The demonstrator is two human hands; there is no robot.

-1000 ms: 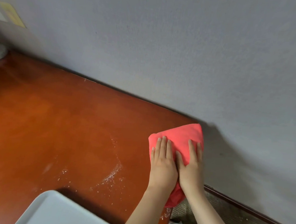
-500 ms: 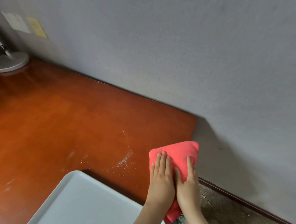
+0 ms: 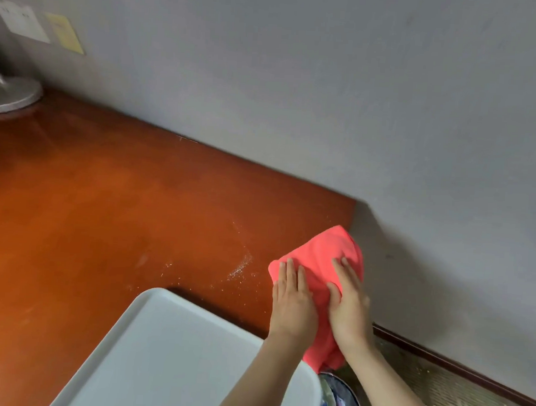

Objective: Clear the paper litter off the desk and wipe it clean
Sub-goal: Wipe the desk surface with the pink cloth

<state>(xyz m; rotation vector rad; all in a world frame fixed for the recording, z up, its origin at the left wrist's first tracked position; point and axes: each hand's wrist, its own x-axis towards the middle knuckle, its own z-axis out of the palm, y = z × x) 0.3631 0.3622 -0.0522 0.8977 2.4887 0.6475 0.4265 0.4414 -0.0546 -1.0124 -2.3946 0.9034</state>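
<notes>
cloth (image 3: 321,257) | under flat fingers (image 3: 291,274) | desk (image 3: 136,211) right edge

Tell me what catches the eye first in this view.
A bright pink cloth at the desk's right edge, pressed flat under the left hand and right hand. Left of it, pale crumbs streak the orange-brown wood. A white tray fills the near foreground.

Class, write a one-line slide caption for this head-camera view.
Both hands, left and right, press a pink cloth flat at the desk corner beside leftover crumbs.
</notes>
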